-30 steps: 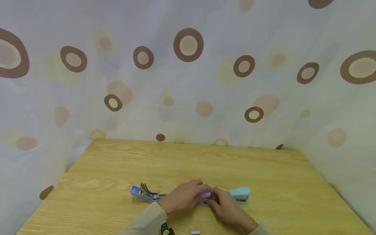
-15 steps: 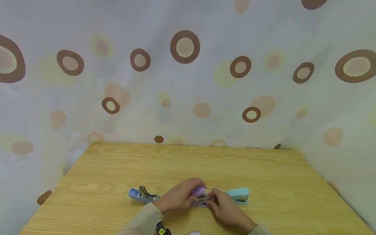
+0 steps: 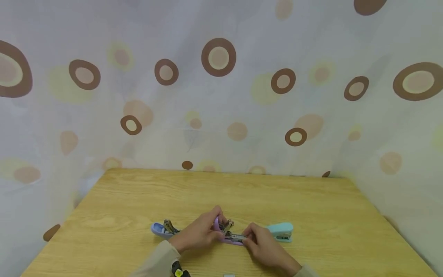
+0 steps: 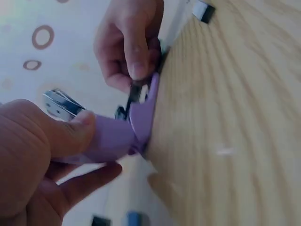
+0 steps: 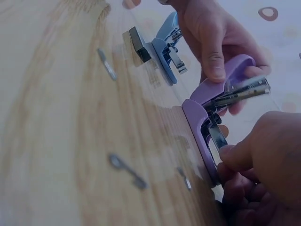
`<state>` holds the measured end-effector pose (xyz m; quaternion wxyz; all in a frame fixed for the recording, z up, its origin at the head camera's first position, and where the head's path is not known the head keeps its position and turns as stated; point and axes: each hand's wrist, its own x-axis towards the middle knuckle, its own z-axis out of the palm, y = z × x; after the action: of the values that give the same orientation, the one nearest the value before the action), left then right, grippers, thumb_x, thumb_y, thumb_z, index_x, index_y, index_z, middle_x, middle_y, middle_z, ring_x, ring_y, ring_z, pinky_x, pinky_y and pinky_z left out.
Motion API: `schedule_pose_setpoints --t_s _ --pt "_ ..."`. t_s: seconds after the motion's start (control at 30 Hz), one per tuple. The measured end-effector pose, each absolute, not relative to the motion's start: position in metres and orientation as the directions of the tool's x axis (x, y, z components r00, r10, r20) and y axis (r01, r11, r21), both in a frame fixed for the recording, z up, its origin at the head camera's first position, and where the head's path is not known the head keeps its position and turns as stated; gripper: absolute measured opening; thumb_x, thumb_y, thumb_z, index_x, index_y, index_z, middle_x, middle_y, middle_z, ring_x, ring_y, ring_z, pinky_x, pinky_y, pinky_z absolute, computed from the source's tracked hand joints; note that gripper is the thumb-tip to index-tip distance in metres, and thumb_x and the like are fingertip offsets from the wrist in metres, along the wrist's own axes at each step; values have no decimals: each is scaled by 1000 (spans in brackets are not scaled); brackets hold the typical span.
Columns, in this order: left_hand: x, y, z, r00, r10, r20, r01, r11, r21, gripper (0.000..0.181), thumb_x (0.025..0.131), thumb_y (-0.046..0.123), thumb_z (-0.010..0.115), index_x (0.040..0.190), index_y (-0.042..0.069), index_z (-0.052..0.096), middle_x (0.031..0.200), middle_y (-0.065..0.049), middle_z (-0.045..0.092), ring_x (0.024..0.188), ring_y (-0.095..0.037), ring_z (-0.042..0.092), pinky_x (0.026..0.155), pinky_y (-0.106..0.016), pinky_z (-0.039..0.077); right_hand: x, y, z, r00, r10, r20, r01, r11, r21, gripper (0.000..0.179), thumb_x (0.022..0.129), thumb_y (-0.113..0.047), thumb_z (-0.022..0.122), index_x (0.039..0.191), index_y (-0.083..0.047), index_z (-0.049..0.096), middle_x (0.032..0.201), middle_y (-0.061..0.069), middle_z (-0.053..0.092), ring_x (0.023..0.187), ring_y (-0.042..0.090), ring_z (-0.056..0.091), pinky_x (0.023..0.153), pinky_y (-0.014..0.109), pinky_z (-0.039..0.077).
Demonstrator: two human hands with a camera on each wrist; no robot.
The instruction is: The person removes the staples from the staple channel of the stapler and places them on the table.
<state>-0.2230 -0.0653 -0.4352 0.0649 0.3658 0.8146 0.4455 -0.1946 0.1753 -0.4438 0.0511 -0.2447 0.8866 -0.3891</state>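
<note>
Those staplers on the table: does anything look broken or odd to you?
Nothing looks clearly broken. What stands out: the purple stapler, gripped by the left hand and right hand, is folded wide open, its metal insides exposed. The blue stapler gapes open too, unlike the closed teal stapler.

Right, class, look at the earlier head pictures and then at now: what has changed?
The left hand has moved leftward, swinging the top of the purple stapler up and back, so its metal parts now show. Neither hand has let go. The right hand stays at the stapler's front end; the blue stapler stays open, the teal stapler closed.
</note>
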Motion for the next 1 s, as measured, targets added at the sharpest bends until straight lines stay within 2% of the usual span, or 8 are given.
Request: schedule_pose_setpoints --t_s 0.1,0.17,0.37,0.53,0.63,0.77,0.83,1.0 --pt "-224 -74 -443 -759 606 240 519 340 784 29 87 8 70 91 12 41 108 -2 61 91 -5 58 75 -20 48 -197 175 -443 -875 -473 98 -397 588 -704 8 93 -8 59 97 -2 59 79 -2 57 66 0 49 59 20 45" --pt "-224 -79 -445 -766 587 264 530 343 776 31 85 8 71 93 13 42 102 1 58 91 -7 56 75 -21 47 -198 175 -443 -871 -481 104 -405 581 -706 9 93 -9 59 98 -2 59 79 -2 58 67 0 50 59 21 45" --pt "-224 -83 -442 -735 588 338 626 394 673 46 79 8 77 116 15 51 101 6 58 92 -8 54 83 -27 47 -199 175 -444 -857 -499 126 -429 558 -710 8 93 -9 59 96 -2 59 77 -3 58 65 -2 49 58 20 44" --pt "-224 -76 -433 -712 625 321 688 528 497 55 80 14 76 129 17 52 106 3 64 85 -4 54 78 -27 49 -199 174 -444 -860 -489 145 -443 576 -687 6 93 -8 60 95 -3 58 75 -5 55 62 -2 46 56 19 42" --pt "-223 -69 -423 -688 665 290 721 583 374 52 79 13 76 127 17 55 105 1 66 79 -2 55 73 -24 49 -199 173 -444 -857 -491 159 -458 581 -673 5 92 -7 60 95 -4 58 74 -6 54 61 -3 44 55 18 41" --pt "-221 -60 -410 -681 698 222 729 621 288 46 77 8 78 118 17 60 99 1 65 72 -2 53 65 -20 47 -199 171 -444 -859 -486 163 -458 584 -670 4 92 -6 60 95 -4 58 74 -6 54 61 -3 45 55 18 41" --pt "-222 -57 -407 -686 704 187 726 641 250 44 75 6 79 114 18 61 97 2 64 72 -2 53 64 -18 46 -199 170 -444 -862 -482 159 -452 586 -673 5 92 -6 60 95 -3 58 74 -5 55 62 -3 45 55 19 42" --pt "-228 -50 -403 -642 757 121 766 625 152 42 71 6 81 106 23 65 92 7 60 72 -1 52 66 -17 45 -195 172 -445 -872 -475 119 -416 588 -694 7 93 -9 59 96 -3 58 75 -4 54 62 -1 46 55 20 42"
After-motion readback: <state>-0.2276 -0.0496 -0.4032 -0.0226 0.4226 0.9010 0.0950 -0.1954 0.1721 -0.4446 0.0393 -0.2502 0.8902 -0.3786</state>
